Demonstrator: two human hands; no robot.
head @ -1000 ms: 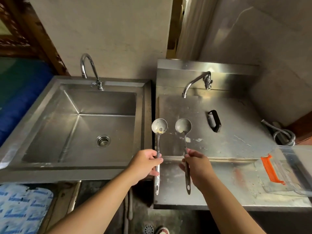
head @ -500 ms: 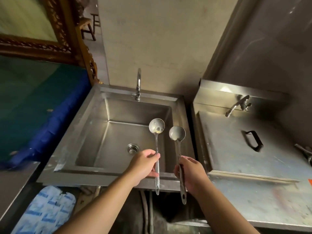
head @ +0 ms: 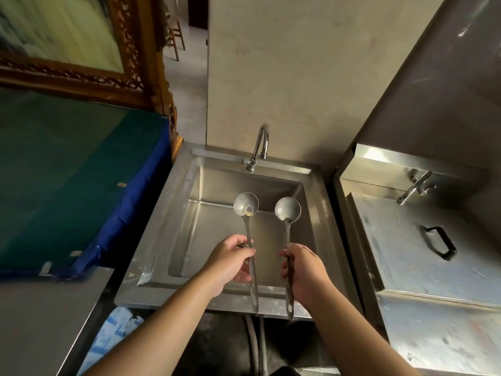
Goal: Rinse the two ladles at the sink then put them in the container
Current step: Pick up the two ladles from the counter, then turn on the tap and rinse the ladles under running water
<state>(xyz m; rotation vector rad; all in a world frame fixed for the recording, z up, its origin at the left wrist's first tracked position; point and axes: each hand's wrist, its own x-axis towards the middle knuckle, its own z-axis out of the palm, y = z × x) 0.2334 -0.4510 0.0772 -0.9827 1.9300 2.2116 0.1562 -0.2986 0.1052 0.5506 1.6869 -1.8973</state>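
Two steel ladles held over the sink (head: pixel 173 202), long axes running from the near rim toward the back wall, bowls at the far end and pointing at the tap (head: pixel 260 143), hollow sides facing up. Left ladle (head: pixel 246 206): round polished bowl with a yellowish smear near the neck, thin flat handle, textured tail end reaching past the sink's front edge. Right ladle (head: pixel 287 210): same shape, greyer and duller inside the bowl, hanging hole at the handle tip over the front edge. Handles nearly parallel, bowls apart and side by side above the middle of the basin. Left hand (head: pixel 230 260) closed around the mid-handle of the left ladle, thumb and forefinger pinching the shaft. Right hand (head: pixel 305 270) wrapped around the mid-handle of the right ladle, fingers curled shut. Basin square, brushed stainless, empty of water. Beside its right edge, a steel cover (head: pixel 406 253) with a black loop handle (head: pixel 439 242).
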